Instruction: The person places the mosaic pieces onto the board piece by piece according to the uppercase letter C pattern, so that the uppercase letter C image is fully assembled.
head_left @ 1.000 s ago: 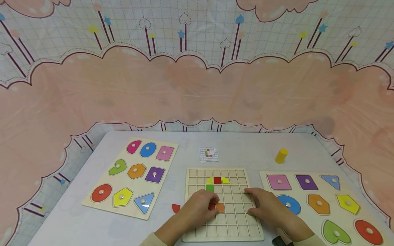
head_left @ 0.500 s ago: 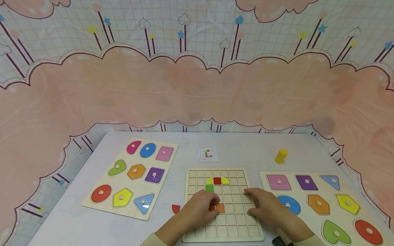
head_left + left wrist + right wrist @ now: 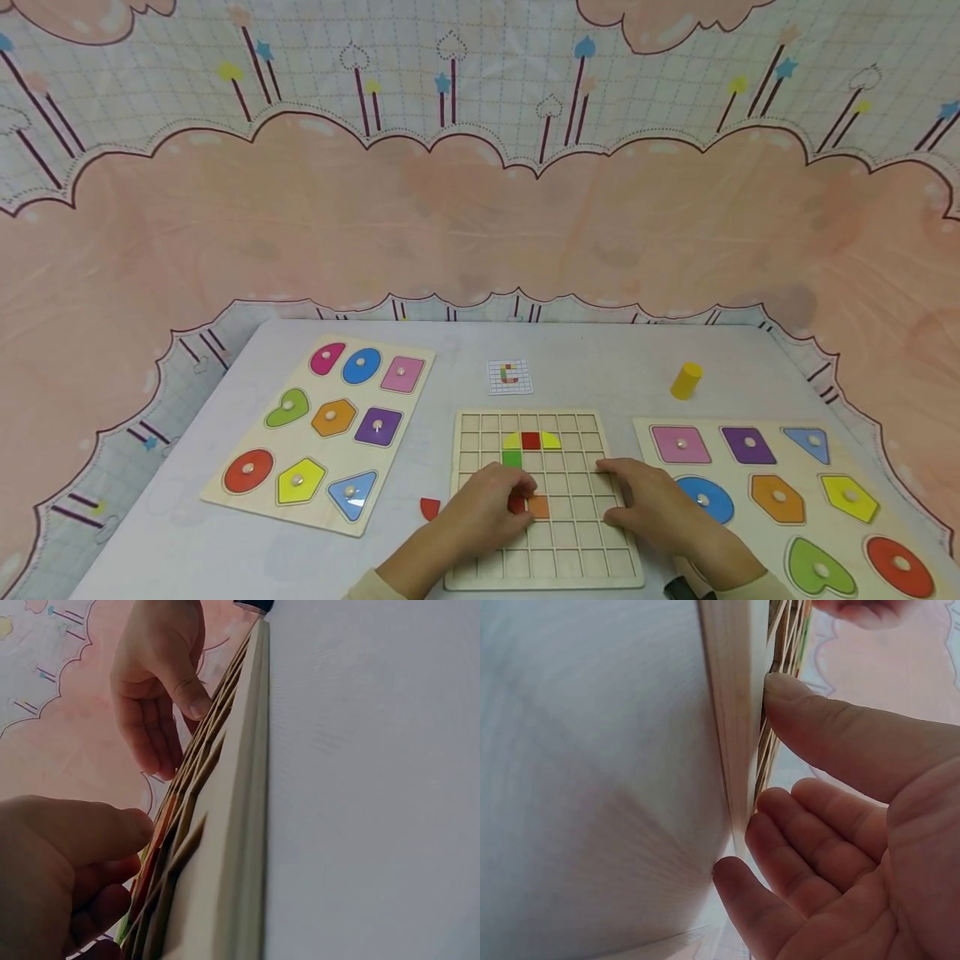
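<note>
In the head view, my left hand is over the wooden grid board, its thumb and fingertips pinching a red piece mostly hidden by the fingers. Right beside that piece an orange square sits in a cell. Farther up the board are a green square, a red square and two yellow rounded pieces. My right hand rests at the board's right edge; in the right wrist view its thumb touches the rim, the other fingers loosely bent beside it.
A loose red quarter-round piece lies left of the board. Behind it is a small pattern card. Knobbed shape puzzles stand left and right. A yellow cylinder stands back right; a black object lies near the right wrist.
</note>
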Demonstrator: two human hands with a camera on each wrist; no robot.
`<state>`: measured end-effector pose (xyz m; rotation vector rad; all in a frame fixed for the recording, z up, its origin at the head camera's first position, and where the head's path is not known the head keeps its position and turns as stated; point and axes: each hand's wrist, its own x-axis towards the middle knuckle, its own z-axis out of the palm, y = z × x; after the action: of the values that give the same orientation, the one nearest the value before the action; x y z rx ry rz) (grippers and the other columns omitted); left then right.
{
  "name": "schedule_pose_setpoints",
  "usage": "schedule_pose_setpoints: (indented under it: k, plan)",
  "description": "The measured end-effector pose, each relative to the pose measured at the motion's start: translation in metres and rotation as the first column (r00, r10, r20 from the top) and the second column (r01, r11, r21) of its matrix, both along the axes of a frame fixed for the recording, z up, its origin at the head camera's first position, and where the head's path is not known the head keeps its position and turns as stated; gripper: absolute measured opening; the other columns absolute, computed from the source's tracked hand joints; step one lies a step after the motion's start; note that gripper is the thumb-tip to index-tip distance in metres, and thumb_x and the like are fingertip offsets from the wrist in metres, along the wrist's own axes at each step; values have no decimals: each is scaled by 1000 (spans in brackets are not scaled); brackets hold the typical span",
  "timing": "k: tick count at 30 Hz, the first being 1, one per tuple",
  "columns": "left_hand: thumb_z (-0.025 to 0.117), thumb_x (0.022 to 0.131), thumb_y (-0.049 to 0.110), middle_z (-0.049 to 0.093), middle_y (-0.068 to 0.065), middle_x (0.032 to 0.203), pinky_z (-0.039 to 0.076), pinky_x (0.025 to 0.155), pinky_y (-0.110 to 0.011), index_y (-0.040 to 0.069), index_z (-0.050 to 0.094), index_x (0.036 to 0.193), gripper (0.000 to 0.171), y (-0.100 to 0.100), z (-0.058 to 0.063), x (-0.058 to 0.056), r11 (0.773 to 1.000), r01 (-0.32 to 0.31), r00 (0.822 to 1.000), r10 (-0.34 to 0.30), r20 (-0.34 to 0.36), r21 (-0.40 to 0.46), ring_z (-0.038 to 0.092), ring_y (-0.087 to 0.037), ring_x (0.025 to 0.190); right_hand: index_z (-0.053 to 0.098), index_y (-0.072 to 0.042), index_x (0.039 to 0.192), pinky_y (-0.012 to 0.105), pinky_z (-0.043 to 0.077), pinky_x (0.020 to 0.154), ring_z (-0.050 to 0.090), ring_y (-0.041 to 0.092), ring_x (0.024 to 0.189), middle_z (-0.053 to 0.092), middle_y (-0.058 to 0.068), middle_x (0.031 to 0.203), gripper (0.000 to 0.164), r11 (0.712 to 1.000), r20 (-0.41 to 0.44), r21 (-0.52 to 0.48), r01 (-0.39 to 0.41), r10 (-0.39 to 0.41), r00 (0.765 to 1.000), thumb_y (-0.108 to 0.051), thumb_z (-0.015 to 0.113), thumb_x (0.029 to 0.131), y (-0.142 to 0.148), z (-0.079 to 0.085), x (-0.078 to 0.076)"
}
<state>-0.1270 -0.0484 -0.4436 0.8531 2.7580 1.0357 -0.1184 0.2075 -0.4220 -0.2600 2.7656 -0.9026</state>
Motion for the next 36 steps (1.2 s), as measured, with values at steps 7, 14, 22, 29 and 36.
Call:
schedule_pose_setpoints:
  k: [7,14,22,29,36]
  plan:
    - [78,86,17,65,10,97,51,86,-27,9,71,106,22,-10,9,-3,999,-34,999,33,29,13,55,-8,94,61,-5,131,57,40,105,49,39,130,59,12,135,60,1000,-4,-8,-10,10,1000,-12,85,77,1,1,0]
    - [80,85,18,65,8,100,53,88,-32,10,70,108,26,-30,13,-3,997,-77,997,78,28,-23,56,-12,96,61,-3,131,57,40,105,50,40,129,59,14,135,59,999,-20,-24,-33,32,999,-12,85,78,2,0,-1]
    - [81,82,14,65,5,98,54,85,-35,7,69,108,29,-58,13,1,990,-128,992,129,16,-52,56,-14,93,61,-6,132,57,41,105,49,39,130,58,12,135,60,1000,-9,-5,-11,11,1000,-12,85,77,1,-1,0]
    - [81,83,14,64,3,104,56,86,-35,7,67,112,34,-83,9,7,983,-173,984,175,19,-68,59,-16,98,61,-6,132,58,39,105,48,40,131,58,12,136,60,1000,1,11,-1,1,1000,-13,85,78,0,0,-1]
    - [82,81,12,67,2,103,53,90,-44,6,68,108,32,-100,7,14,975,-211,977,212,9,-68,63,-20,98,62,-7,132,57,39,106,48,38,131,59,11,135,60,1000,6,16,16,-16,1000,-13,85,77,-1,-1,0]
